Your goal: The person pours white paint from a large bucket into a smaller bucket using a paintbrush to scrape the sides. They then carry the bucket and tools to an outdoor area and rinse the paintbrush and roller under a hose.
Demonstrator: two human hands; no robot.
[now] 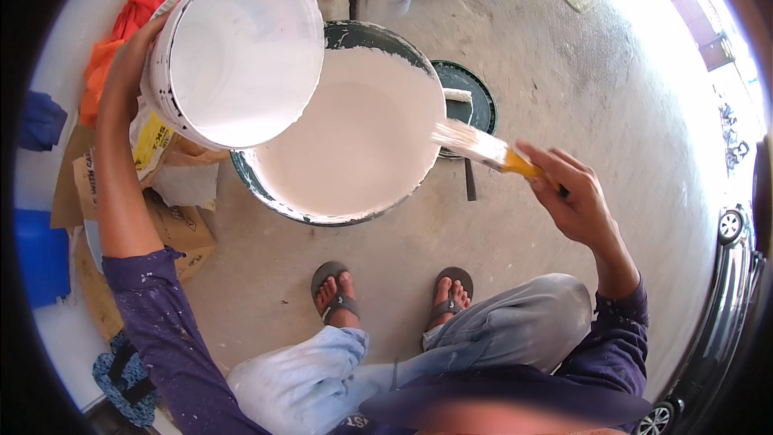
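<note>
Concrete floor (564, 89): a bare grey slab on which all the work is being carried out; the person is seen crouching over it in sandals.

Large tub (354, 145): a dark-rimmed round tub is being stood on the floor directly ahead of the feet. It is being filled with pale white paint, the level already lying close to the rim.

White bucket (241, 52): it is being held tilted on its side over the tub's left rim, its mouth turned toward the camera. Its inner walls are coated white, but no pool and no running stream can be made out, so the pouring is judged nearly finished; scraping out the residue appears to be what is left.

Round dark lid (475, 97): it is lying flat on the floor just right of the tub.

Left hand (141, 52): it is being wrapped around the bucket's outer wall, fingers closed against it, bearing its weight.

Right hand (572, 193): it is being closed firmly around the yellow handle of a paintbrush (483, 149).

Paintbrush: white-loaded bristles are being pointed toward the tub's right rim, well apart from the bucket.
</note>
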